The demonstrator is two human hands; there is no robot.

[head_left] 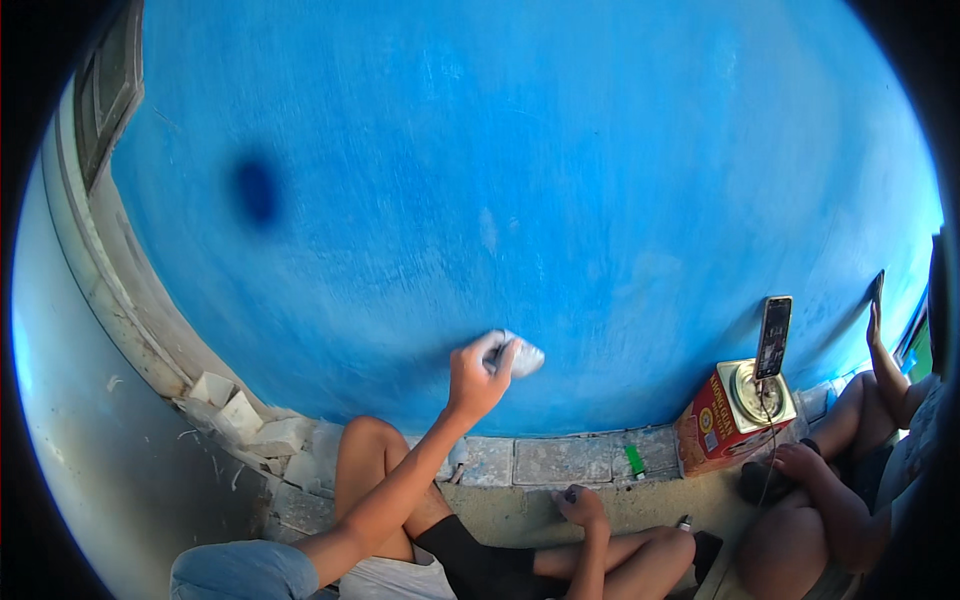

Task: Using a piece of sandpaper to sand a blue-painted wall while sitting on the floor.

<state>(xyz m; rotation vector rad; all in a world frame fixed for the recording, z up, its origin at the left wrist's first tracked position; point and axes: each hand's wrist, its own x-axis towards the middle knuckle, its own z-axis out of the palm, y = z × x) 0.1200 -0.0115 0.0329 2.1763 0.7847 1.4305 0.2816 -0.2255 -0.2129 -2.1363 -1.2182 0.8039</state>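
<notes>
My left hand [478, 382] is closed round a crumpled whitish wad [526, 359], maybe cloth or paper. It presses the wad to the low part of a blue painted wall [520, 180]. My right hand [585, 510] rests low near my bent leg, its fingers curled in. A small dark bit shows at its top, too small to name. Beneath my hands, grey paving blocks [560, 461] run along the foot of the wall.
A red square tin [712, 425] stands to the right, with a phone [773, 337] upright on it and a cable hanging down. Beside it lies a small green object [635, 461]. Another person's hand [874, 326] is at the wall, far right. Broken white blocks [235, 412] sit left.
</notes>
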